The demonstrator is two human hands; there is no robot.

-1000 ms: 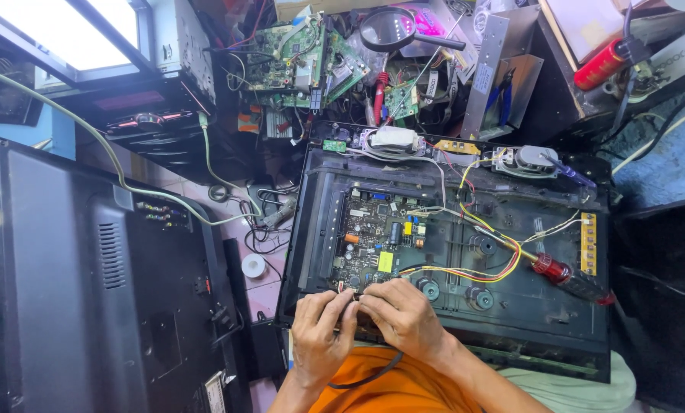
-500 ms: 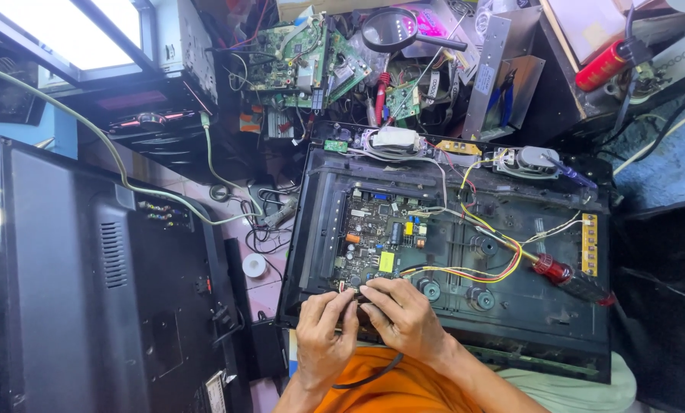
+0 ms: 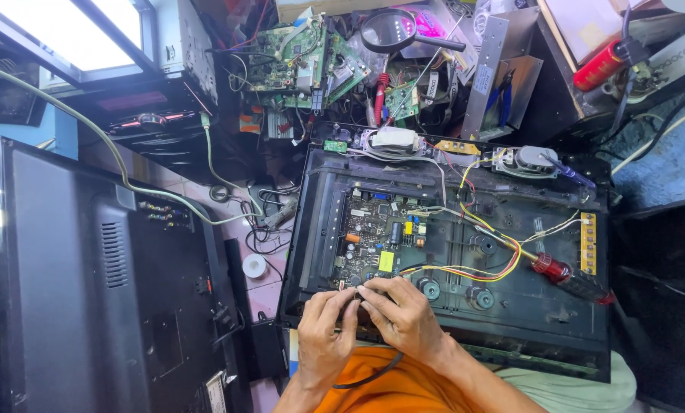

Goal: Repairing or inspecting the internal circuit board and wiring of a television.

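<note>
1. Head view: the left hand [image 3: 323, 336] and the right hand [image 3: 404, 317] meet at the near edge of the open black flat-screen chassis [image 3: 511, 306], fingertips pressed together over a small dark part that the fingers hide.
2. Both grips are narrow, pinched on that hidden part; what it is cannot be told.
3. Just beyond the fingertips sits the dark green printed circuit board with yellow and orange components [image 3: 377, 241], mounted in the left half of the chassis.
4. A bundle of yellow and red wires [image 3: 488, 264] runs from the board across the chassis toward a narrow yellow strip board [image 3: 587, 243] at its right edge.
5. A red-handled screwdriver [image 3: 568, 277] lies inside the chassis, well apart from the right hand.
6. A black cable [image 3: 373, 372] loops over the orange cloth [image 3: 404, 394] between the wrists.
7. A black television back panel [image 3: 90, 291] lies to the left.
</note>
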